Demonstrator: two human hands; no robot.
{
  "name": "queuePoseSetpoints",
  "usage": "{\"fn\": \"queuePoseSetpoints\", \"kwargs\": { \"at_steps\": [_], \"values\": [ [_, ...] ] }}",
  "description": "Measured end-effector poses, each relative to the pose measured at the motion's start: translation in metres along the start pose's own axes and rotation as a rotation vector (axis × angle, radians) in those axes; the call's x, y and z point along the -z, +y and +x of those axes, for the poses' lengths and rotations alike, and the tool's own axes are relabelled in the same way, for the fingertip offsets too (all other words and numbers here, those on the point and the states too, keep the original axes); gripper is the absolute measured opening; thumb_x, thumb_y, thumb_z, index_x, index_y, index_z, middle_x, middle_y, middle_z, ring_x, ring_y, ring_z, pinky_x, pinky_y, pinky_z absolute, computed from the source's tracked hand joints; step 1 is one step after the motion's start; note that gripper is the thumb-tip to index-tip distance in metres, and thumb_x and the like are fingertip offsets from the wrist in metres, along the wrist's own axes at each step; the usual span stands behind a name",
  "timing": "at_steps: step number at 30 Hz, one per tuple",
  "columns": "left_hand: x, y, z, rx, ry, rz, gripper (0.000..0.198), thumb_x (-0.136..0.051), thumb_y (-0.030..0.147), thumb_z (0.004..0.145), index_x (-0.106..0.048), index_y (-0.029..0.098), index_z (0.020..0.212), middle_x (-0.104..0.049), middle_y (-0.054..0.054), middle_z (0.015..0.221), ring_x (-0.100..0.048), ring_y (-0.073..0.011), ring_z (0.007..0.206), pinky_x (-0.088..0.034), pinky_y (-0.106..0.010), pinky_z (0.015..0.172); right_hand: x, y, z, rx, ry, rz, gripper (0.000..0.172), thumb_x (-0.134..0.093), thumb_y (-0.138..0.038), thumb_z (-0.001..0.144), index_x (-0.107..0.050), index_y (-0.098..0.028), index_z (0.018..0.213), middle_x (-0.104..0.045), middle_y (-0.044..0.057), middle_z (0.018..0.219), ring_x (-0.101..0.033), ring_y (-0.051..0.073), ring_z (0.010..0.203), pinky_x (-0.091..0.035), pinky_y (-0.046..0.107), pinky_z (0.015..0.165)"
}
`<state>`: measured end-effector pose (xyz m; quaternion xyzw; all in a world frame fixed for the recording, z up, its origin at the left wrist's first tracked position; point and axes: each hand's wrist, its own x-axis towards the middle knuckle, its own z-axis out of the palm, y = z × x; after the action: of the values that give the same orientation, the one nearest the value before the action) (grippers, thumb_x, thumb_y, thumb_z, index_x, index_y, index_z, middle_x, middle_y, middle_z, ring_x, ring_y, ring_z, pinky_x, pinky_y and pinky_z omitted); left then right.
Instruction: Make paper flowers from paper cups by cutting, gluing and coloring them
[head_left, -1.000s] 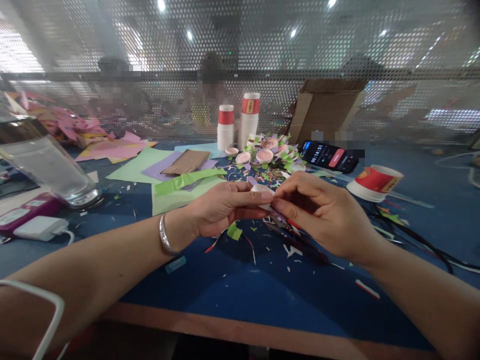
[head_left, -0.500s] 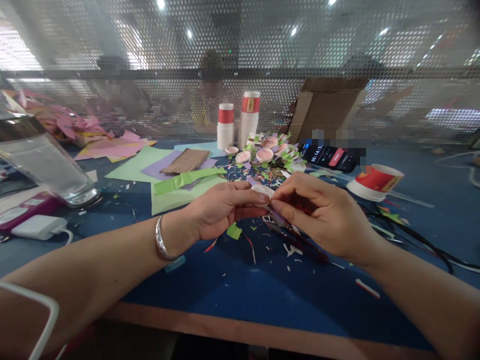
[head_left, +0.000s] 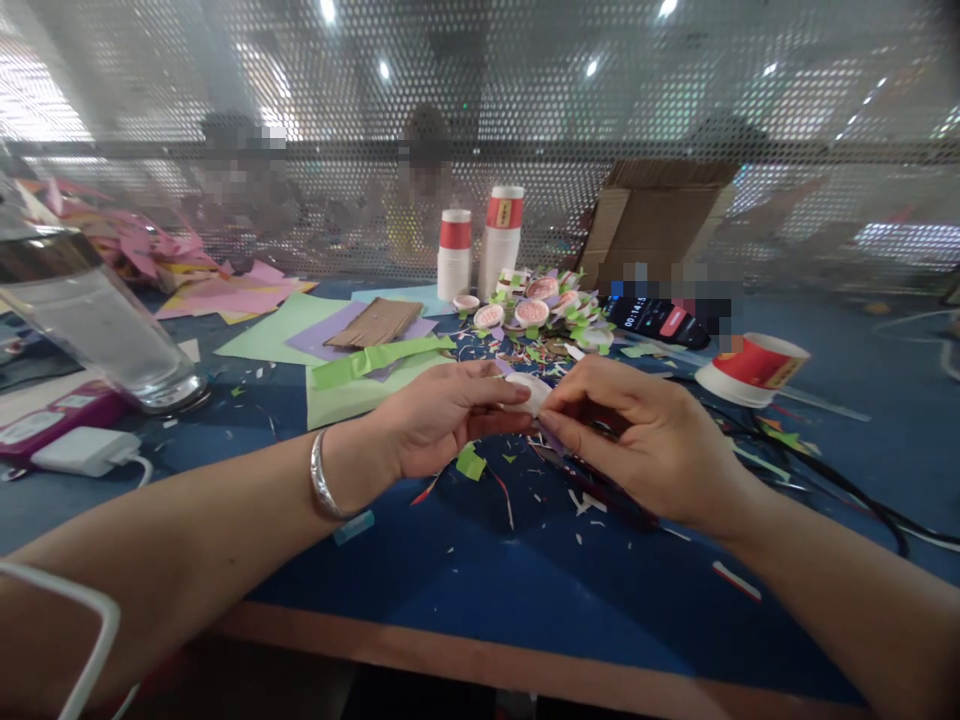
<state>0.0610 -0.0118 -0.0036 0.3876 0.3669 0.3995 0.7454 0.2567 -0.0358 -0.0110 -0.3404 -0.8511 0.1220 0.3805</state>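
A small white paper disc (head_left: pixel 532 391) with bits of purple paper at its edge is held up between my hands, above the table. My left hand (head_left: pixel 439 415) pinches it between thumb and fingers from the left. From the right, the thumb and forefinger of my right hand (head_left: pixel 649 430) are closed on its near right edge, by a purple bit; my fingertips hide exactly what they grip. Just beyond lies a heap of similar discs (head_left: pixel 532 313), some with red print, with green and purple paper pieces around them.
Two stacks of paper cups (head_left: pixel 500 250) stand behind the heap. Green paper (head_left: pixel 349 400) and cardboard (head_left: pixel 379 322) lie left; a glass of water (head_left: pixel 120 330) stands farther left. A phone (head_left: pixel 656 318), a cut cup (head_left: pixel 765 365) and black cables (head_left: pixel 847 480) are right. Paper scraps litter the table.
The disc has tilted slightly and shows more of its white face. My fingers have shifted a little around it, and both hands keep their hold. The view has moved slightly.
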Motion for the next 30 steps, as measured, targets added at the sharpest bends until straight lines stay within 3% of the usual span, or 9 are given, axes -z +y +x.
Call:
{"fn": "queuePoseSetpoints", "kwargs": {
  "at_steps": [4,7,10,15,21,25,30],
  "values": [
    [0.004,-0.005,0.001,-0.109,-0.015,0.111,0.019,-0.069,0.000,0.080,-0.060,0.012,0.093,-0.073,-0.003,0.082,-0.070,-0.0099,0.070,-0.058,-0.022,0.071,-0.003,0.007,-0.001,0.055,-0.016,-0.052,0.009,-0.060,-0.018,0.095,-0.066,-0.019,0.089,-0.062,0.003,0.082,-0.059,0.016,0.074,-0.048,0.031,0.067],
    [0.008,-0.008,0.001,-0.262,-0.050,0.315,0.032,-0.077,0.013,0.080,-0.059,0.015,0.106,-0.074,-0.001,0.080,-0.069,-0.0121,0.072,-0.055,-0.025,0.071,-0.003,0.012,-0.002,0.075,0.028,-0.092,0.006,-0.060,-0.020,0.096,-0.066,-0.020,0.093,-0.065,0.005,0.087,-0.062,0.018,0.080,-0.049,0.033,0.072],
    [0.011,-0.010,-0.001,-0.414,-0.064,0.621,0.036,-0.078,0.022,0.080,-0.062,0.015,0.111,-0.072,-0.001,0.077,-0.067,-0.0131,0.071,-0.052,-0.025,0.068,-0.002,0.015,-0.003,0.046,0.116,-0.147,0.003,-0.062,-0.021,0.097,-0.065,-0.021,0.096,-0.066,0.004,0.088,-0.062,0.018,0.082,-0.049,0.034,0.075],
    [0.011,-0.012,-0.006,-0.639,-0.030,0.909,0.044,-0.073,0.017,0.080,-0.065,0.016,0.123,-0.071,0.000,0.082,-0.064,-0.0116,0.069,-0.052,-0.024,0.068,-0.001,0.020,-0.003,-0.069,0.232,-0.118,0.008,-0.066,-0.027,0.095,-0.063,-0.022,0.100,-0.064,0.003,0.089,-0.063,0.017,0.078,-0.050,0.033,0.071],
    [0.016,-0.014,-0.003,-0.767,-0.068,0.983,0.049,-0.065,0.010,0.083,-0.065,0.021,0.130,-0.074,-0.001,0.096,-0.066,-0.0115,0.078,-0.054,-0.024,0.072,-0.001,0.020,-0.004,-0.087,0.188,-0.086,0.016,-0.065,-0.028,0.095,-0.063,-0.022,0.109,-0.063,0.004,0.096,-0.063,0.017,0.080,-0.051,0.034,0.071],
    [0.017,-0.014,-0.001,-0.826,-0.077,0.975,0.045,-0.062,0.004,0.082,-0.068,0.022,0.122,-0.074,-0.003,0.106,-0.067,-0.0130,0.088,-0.054,-0.024,0.073,0.000,0.020,-0.006,-0.055,0.172,-0.094,0.016,-0.067,-0.026,0.094,-0.064,-0.022,0.108,-0.063,0.003,0.092,-0.062,0.016,0.079,-0.051,0.032,0.070],
    [0.012,-0.014,-0.006,-0.847,-0.012,0.896,0.018,-0.072,0.026,0.087,-0.072,0.020,0.105,-0.074,-0.003,0.096,-0.065,-0.0130,0.082,-0.052,-0.023,0.074,0.003,0.016,-0.006,-0.051,0.129,-0.067,0.010,-0.067,-0.025,0.094,-0.063,-0.022,0.103,-0.063,0.002,0.090,-0.062,0.014,0.075,-0.051,0.029,0.067]
  ]
}}
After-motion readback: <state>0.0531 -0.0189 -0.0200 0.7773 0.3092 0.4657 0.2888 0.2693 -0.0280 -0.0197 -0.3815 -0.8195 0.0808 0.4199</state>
